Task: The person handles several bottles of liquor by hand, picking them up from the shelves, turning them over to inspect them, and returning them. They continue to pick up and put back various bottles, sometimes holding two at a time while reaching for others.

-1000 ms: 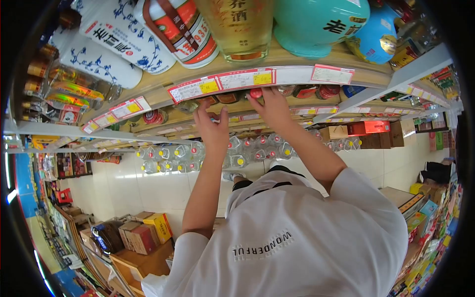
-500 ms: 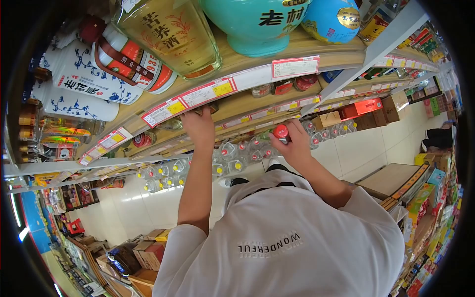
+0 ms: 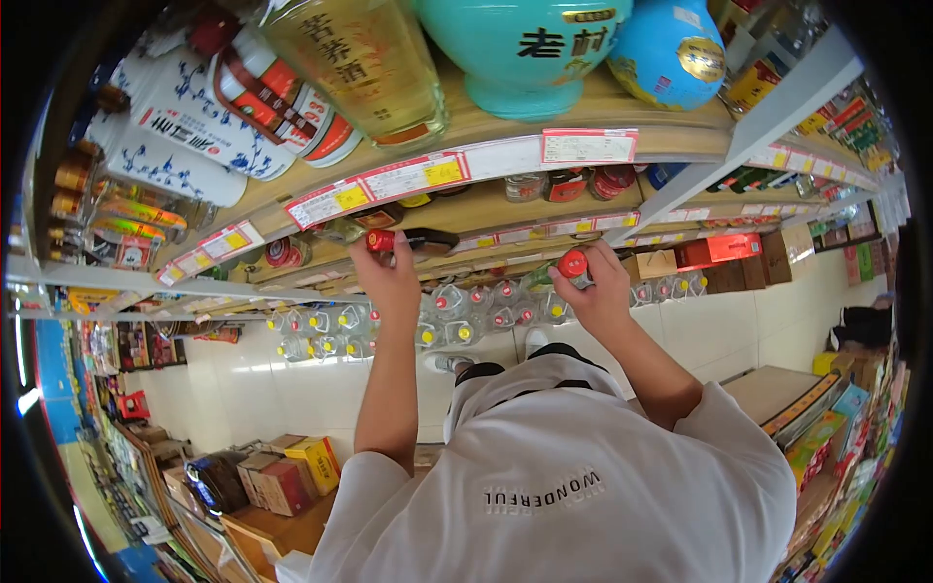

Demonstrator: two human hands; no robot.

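My left hand (image 3: 387,279) closes on the red neck of a dark bottle (image 3: 433,240), just below the front edge of the upper shelf. The bottle is tilted, its dark body pointing right along the lower shelf. Farther right, my right hand (image 3: 604,287) grips a bottle with a round red cap (image 3: 572,262), fingers wrapped around just under the cap. Most of that bottle is hidden below the cap. Between the hands runs the lower shelf (image 3: 465,216), where red-capped jars (image 3: 612,182) stand at the back.
The upper shelf holds a clear liquor bottle (image 3: 362,73), a turquoise jar (image 3: 523,53) and a blue rounded bottle (image 3: 669,58). A grey shelf post (image 3: 739,141) rises at the right. Large clear jugs (image 3: 476,309) stand on the tiled floor; cartons (image 3: 282,484) are stacked behind me.
My left hand has come out from under the shelf's price strip, and the dark red-necked bottle now shows in it. My right hand has shifted slightly right with its red-capped bottle.
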